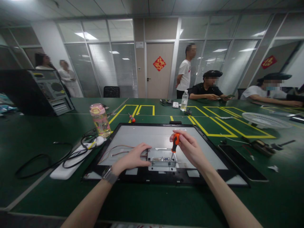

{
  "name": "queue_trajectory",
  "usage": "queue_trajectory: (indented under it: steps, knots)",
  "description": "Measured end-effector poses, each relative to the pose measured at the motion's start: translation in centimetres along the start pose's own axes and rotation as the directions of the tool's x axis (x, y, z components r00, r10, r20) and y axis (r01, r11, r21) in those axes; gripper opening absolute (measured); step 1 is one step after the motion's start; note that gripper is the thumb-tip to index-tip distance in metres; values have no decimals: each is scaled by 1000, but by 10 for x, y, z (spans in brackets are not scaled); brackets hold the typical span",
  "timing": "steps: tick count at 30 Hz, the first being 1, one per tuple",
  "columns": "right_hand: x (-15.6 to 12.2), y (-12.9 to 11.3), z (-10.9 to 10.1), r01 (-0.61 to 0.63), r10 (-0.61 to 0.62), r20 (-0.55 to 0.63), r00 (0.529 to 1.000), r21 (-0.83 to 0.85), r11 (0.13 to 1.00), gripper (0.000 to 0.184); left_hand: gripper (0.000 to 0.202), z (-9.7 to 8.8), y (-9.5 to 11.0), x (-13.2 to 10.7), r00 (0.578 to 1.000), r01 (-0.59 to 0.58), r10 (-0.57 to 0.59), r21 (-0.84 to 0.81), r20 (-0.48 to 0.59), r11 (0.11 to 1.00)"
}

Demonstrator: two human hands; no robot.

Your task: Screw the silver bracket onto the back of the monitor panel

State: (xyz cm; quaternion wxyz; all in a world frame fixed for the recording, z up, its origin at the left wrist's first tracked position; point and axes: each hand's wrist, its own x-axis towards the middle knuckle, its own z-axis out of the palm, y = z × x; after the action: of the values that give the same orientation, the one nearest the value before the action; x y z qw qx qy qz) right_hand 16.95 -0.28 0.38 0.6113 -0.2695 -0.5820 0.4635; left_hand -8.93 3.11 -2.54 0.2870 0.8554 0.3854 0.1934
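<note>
A flat monitor panel (133, 134) lies back-side up on the green table, with a silver metal bracket (162, 159) near its front edge. My right hand (190, 148) is closed round an orange-and-black screwdriver (175, 144), held upright with its tip down on the bracket. My left hand (133, 158) rests on the panel with fingers together, pressing against the bracket's left end. Thin wires (117, 148) run across the panel left of that hand.
A pink-lidded bottle (100, 120), black cables (68, 155) and a white strip lie to the left. A computer case (47, 91) stands far left. A second screwdriver (131, 118), a water bottle (184, 100), a fan grille (266, 120) and seated people lie beyond.
</note>
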Motion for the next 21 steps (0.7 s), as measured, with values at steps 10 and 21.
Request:
queue_trajectory:
  steps: [10,21]
  knots:
    - [2,0,-2,22,-21,-69,997,13,1000,20,61,-1,2,-1,1000,12,-12,-6,11,1000]
    - [2,3,0,-16,23,-81,996,91,996,18,61,2,-2,1,1000,-13,13,-7,-1,1000]
